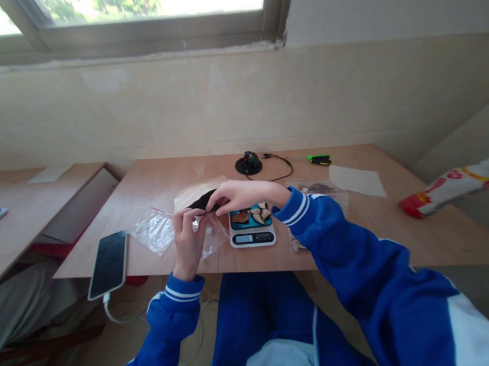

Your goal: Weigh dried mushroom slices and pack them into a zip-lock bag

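My left hand [188, 237] and my right hand [245, 195] meet over the table, left of a white kitchen scale [254, 246]. Both are closed, with fingertips pinched at what looks like the top of a clear plastic zip bag [215, 240]. The fingers partly hide the grip. Behind them, a black piece [204, 199] lies at or over a sheet of pale paper [193, 190]; whether a hand touches it I cannot tell. On the scale's blue top sit brown and whitish dried slices [258, 214], partly under my right wrist. Its display is lit.
Another clear bag [153, 231] lies to the left. A phone [108, 264] with a white cable overhangs the front edge. Behind stands a black round-based device [249, 163] with a cable. Green and black tools [320, 159], paper [357, 180] and a bottle [452, 188] are on the right.
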